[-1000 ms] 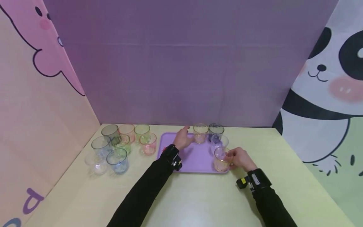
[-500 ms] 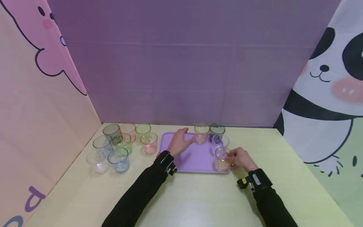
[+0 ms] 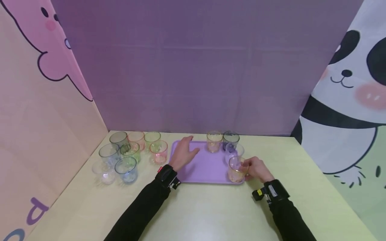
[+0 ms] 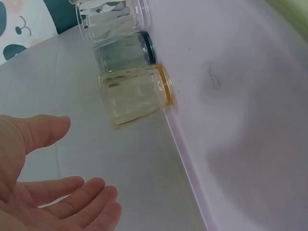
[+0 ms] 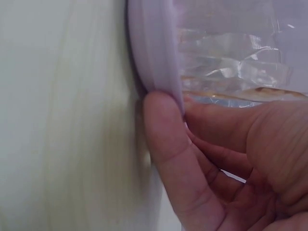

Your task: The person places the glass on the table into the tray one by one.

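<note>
A pink cartoon wall (image 3: 33,67) stands leftmost, well apart from the tray. Left of the tray, eight tinted glass tumblers stand upright on the table (image 3: 193,214): a clear one (image 3: 106,176) and blue one (image 3: 126,174) toward the near side, with smoky, bluish, green and pink-red ones close about them. A pink-red one (image 3: 158,154) is nearest the tray.

Over the left part of the purple tray (image 3: 205,167) I see the left hand (image 3: 183,154), fingers loosely extended, thumb spread apart, holding nothing. Along the tray's right part stand four more: an amber-rimmed tumbler (image 3: 214,144) and a dark one (image 3: 231,140) at the back, a clear one (image 3: 232,155) in front of the dark one, and another amber-rimmed one (image 3: 235,172) at the near right corner. There the right hand (image 3: 255,168) pinches the tray's rim, just beside that last tumbler; whether it touches the glass I cannot tell. A panda picture (image 3: 340,140) fills the wall right of the tray.
</note>
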Demonstrator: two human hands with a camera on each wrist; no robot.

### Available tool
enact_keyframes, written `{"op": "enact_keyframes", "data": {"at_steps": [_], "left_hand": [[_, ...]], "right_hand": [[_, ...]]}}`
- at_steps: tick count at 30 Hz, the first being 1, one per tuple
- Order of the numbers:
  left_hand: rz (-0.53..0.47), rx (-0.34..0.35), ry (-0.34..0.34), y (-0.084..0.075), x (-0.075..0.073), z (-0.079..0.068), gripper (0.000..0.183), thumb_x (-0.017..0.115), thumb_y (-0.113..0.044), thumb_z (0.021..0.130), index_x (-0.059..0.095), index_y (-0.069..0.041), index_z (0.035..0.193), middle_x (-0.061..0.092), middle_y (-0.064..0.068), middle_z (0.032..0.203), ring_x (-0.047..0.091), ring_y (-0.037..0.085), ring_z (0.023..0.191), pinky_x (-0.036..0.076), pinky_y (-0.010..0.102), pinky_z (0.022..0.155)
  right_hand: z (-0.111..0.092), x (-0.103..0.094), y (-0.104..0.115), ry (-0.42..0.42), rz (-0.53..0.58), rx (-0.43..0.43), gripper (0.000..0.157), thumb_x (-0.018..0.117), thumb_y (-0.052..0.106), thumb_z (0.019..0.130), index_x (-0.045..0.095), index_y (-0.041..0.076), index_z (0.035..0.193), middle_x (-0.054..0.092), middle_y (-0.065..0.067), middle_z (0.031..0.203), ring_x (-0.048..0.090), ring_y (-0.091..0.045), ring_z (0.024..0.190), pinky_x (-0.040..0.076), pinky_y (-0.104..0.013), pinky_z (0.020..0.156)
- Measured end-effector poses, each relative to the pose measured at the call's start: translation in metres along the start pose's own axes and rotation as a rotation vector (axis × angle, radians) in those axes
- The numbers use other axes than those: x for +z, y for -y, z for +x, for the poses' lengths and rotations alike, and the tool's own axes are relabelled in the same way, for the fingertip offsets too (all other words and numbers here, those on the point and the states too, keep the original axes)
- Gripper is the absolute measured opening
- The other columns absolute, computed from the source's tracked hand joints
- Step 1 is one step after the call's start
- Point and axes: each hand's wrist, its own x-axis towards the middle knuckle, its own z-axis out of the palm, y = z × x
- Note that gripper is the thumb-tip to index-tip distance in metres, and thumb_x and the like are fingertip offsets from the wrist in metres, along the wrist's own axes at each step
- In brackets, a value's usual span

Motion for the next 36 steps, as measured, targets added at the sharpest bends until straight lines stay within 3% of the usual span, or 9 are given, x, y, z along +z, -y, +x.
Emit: {"op": "enact_keyframes", "data": {"at_steps": [8,15,20,29,36], "left_hand": [[0.1,0.001,-0.061,0.01,-0.014,-0.006,0.06,0.064,-0.027,0.083,0.042,0.0,0.132,0.047,0.019,0.128,0.044,0.03,0.118,0.035,0.04,0.1],[0.231,0.025,-0.215,0.023,-0.028,-0.012,0.057,0.067,-0.025,0.08,0.047,0.006,0.124,0.049,0.023,0.121,0.044,0.034,0.114,0.035,0.041,0.099],[0.318,-0.026,-0.285,0.035,-0.037,-0.02,0.058,0.069,-0.027,0.077,0.048,0.008,0.119,0.048,0.024,0.116,0.044,0.036,0.109,0.035,0.045,0.096],[0.36,-0.129,-0.277,0.056,-0.046,-0.031,0.066,0.073,-0.028,0.074,0.043,0.01,0.119,0.044,0.027,0.114,0.04,0.04,0.105,0.036,0.049,0.09],[0.362,-0.189,-0.258,0.069,-0.05,-0.033,0.072,0.074,-0.031,0.073,0.04,0.013,0.119,0.041,0.03,0.111,0.038,0.042,0.104,0.037,0.048,0.087]], "right_hand": [[0.001,0.001,-0.001,-0.005,-0.01,0.004,0.015,0.066,0.007,0.081,0.068,0.0,0.094,0.061,-0.018,0.1,0.061,-0.019,0.068,0.054,-0.032,0.057],[0.001,0.0,-0.001,-0.006,-0.001,0.002,0.018,0.066,0.006,0.08,0.067,-0.001,0.097,0.061,-0.018,0.101,0.061,-0.019,0.067,0.054,-0.032,0.056],[0.0,0.001,0.0,-0.001,0.011,0.01,0.019,0.066,0.006,0.08,0.066,-0.002,0.097,0.061,-0.019,0.101,0.061,-0.019,0.066,0.054,-0.032,0.057],[-0.001,0.003,-0.001,-0.004,0.021,0.022,0.02,0.065,0.007,0.082,0.065,-0.002,0.099,0.06,-0.021,0.104,0.062,-0.019,0.069,0.055,-0.032,0.058],[0.0,0.002,-0.001,-0.004,-0.003,0.022,0.014,0.066,0.008,0.081,0.067,0.0,0.092,0.062,-0.014,0.096,0.061,-0.019,0.068,0.054,-0.032,0.058]]}}
